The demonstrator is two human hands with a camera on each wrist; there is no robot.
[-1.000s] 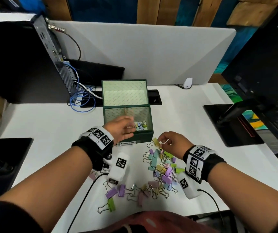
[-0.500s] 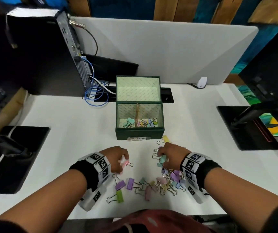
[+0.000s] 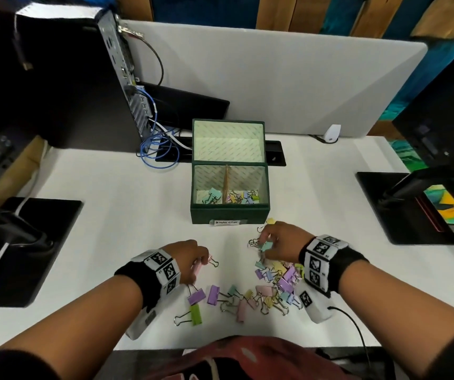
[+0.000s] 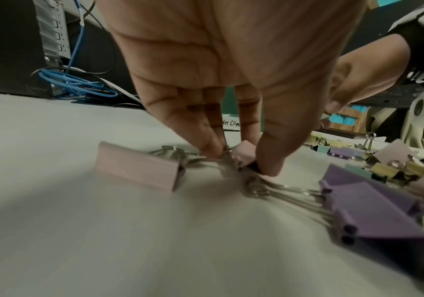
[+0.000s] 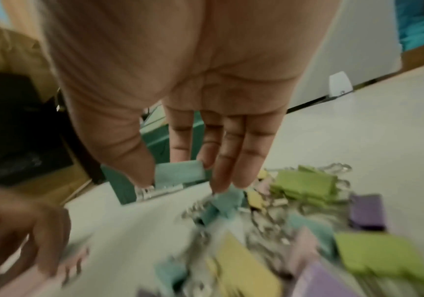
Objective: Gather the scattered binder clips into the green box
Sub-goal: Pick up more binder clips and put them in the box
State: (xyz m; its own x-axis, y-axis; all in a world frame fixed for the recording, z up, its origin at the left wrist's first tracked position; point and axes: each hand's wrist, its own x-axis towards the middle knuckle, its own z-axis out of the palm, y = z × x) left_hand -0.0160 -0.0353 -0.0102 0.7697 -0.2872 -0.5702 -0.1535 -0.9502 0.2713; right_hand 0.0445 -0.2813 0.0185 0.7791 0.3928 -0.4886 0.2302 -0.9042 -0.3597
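Head view: white counter (image 3: 110,215), green box (image 3: 230,213) open with some clips inside, most binder clips (image 3: 272,286) loose in front. Pickup step; next is carrying to the box. Left hand (image 3: 190,256) grip pinches a pink clip (image 4: 244,152); right hand (image 3: 280,241) pinches a teal clip (image 5: 179,170).

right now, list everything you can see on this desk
green box: one, dark green, lid open, mid desk; clips in both compartments
loose binder clips: many, pastel mix, near edge
pink clip: one, under left fingers
teal clip: one, in right fingers
computer tower: one, black, back left
blue cable: one coil, beside tower
divider panel: one, grey, behind desk
white device: one, by divider
left hand: pinches pink clip
right hand: pinches teal clip
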